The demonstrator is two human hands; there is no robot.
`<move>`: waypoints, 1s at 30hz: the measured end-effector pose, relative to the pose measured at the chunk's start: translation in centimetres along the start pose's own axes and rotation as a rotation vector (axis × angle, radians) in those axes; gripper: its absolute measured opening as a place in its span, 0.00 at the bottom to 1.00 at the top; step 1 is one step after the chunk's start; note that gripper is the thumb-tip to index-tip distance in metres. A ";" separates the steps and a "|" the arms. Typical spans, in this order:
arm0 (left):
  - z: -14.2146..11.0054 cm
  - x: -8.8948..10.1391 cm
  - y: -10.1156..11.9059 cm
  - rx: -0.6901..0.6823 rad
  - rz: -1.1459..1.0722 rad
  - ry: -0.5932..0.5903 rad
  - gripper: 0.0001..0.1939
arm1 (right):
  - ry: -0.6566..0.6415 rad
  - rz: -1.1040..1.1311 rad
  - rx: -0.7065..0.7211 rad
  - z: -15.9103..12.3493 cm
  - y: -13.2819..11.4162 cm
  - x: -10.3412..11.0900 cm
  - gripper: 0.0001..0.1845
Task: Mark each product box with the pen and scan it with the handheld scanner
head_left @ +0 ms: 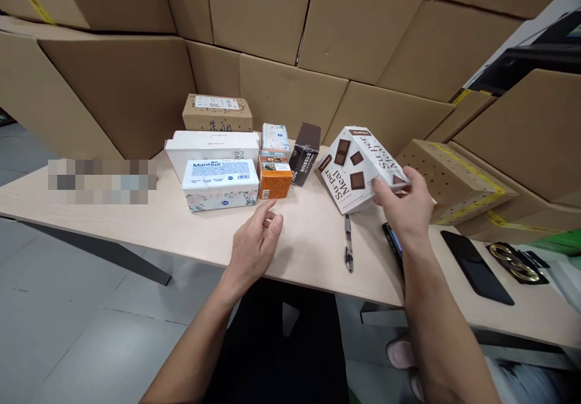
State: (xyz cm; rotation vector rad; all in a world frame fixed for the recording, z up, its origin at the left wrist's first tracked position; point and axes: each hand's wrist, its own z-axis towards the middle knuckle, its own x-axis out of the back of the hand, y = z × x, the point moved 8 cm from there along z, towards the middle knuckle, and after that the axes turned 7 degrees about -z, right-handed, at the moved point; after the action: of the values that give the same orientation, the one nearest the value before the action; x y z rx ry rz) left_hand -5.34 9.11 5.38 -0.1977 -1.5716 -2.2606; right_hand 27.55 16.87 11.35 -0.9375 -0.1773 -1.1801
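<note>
My right hand [408, 207] grips the near right corner of a white box [351, 171] printed with chocolate squares and "Super Meal", which is tilted over the table. Thumb and fingers lie on different faces of it. My left hand [258, 237] hovers above the table, holding nothing, its fingers loosely apart. Just beyond its fingertips stands an orange box [275, 180]. Left of that is a white tissue pack [221, 185] with a flower print. A dark brown box [305, 153] leans between the orange box and the white one. Below the white box lies a pen [348, 244].
Behind the tissue pack stand a long white box [213, 144], a brown carton [218, 110] and a smaller tissue pack [275, 138]. Large cardboard boxes [290, 89] wall the table's back. A black phone [476, 266] and a gold-ringed item [517, 263] lie at right.
</note>
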 end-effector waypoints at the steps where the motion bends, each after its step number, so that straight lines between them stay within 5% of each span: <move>1: 0.0 0.0 0.0 0.000 0.000 -0.005 0.23 | -0.022 -0.015 -0.026 0.7 0.1 -0.6 0.42; 6: -0.1 0.0 -0.3 0.021 -0.005 -0.014 0.23 | -0.150 -0.167 -0.113 2.3 -0.9 -1.8 0.48; 9: -0.2 -0.1 -0.3 0.034 -0.019 -0.023 0.22 | -0.159 -0.289 0.005 1.7 -3.9 -0.9 0.48; 12: -0.3 -0.2 -0.2 0.036 -0.018 -0.032 0.22 | -0.140 -0.349 0.196 0.7 -8.8 -0.6 0.37; 19: -0.2 -0.2 -0.5 0.008 0.031 -0.009 0.21 | -0.377 -0.415 0.309 0.2 -17.2 -8.7 0.34; 24: -0.1 -0.2 -1.0 -0.008 0.065 0.014 0.18 | -0.466 -0.377 0.232 1.4 -16.8 -12.4 0.30; 30: -0.1 -0.1 -1.0 0.002 0.036 0.013 0.17 | -0.536 -0.220 0.235 0.5 -12.6 -7.5 0.29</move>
State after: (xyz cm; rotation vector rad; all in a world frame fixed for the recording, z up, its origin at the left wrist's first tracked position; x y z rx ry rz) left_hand -5.61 9.33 4.39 -0.2085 -1.5508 -2.2284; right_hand 13.95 21.74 14.06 -1.0246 -0.8495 -1.0548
